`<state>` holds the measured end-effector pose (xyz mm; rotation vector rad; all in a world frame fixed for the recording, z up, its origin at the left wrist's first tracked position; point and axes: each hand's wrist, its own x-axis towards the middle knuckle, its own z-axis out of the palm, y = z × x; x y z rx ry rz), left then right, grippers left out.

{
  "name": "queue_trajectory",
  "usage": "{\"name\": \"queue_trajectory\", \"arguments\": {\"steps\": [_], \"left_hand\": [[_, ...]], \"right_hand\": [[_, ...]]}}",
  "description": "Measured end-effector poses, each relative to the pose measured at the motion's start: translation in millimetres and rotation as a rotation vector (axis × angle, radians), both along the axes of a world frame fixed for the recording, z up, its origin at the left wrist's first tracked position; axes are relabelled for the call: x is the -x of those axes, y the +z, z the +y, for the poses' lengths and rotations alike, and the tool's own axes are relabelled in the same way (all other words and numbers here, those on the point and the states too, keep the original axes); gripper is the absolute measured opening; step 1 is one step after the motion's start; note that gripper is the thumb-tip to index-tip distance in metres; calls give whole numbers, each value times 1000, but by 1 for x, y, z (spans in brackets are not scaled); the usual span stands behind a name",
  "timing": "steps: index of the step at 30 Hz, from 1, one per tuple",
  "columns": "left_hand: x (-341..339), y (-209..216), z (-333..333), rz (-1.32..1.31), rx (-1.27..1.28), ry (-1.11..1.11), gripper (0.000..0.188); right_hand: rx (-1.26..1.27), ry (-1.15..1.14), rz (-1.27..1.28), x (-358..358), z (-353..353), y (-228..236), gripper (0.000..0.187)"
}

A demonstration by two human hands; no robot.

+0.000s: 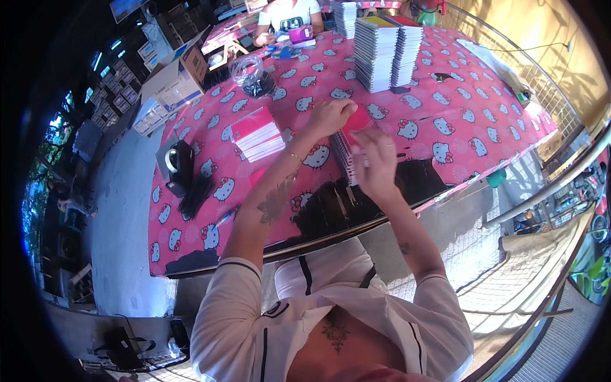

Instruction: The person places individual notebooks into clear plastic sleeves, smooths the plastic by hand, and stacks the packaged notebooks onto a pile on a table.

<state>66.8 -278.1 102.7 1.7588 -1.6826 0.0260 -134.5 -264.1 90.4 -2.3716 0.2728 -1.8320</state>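
A: What is found at the left of the table?

B: A black tape dispenser [180, 167], or something much like one, is set near the left edge, with a bundle of black strands [197, 195] just beside it. Neither is being touched.

A: And further right?

B: An overlapping row of red-covered notebooks [252, 124] is laid out, white edges showing. Whether these are finished or waiting cannot be told.

A: How are the hands placed?

B: The left hand [332, 117] is held over the far end of the work, its fingers curled together; whether anything is gripped by them cannot be told. Under and between the hands, a red spiral-bound notebook [344, 156] is laid on the table near its front edge. The right hand [377, 159] is blurred above the coil side, its fingers bent and slightly apart; a firm grip cannot be confirmed.

A: How much is judged done?

B: At the right, tall notebook stacks [375, 60] are neatly piled, coils in place, so those are probably completed. The one at the hands is seemingly coiled too, but is not yet set aside; it is best judged as in progress.
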Motion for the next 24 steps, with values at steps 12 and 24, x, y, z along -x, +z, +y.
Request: {"name": "queue_trajectory", "arguments": {"steps": [12, 24], "left_hand": [[-4, -7, 33, -18, 376, 52, 29], [-43, -117, 235, -603, -178, 203, 42]], "right_hand": [[-56, -236, 310, -27, -20, -31, 21], [-349, 531, 416, -66, 85, -72, 56]]}}
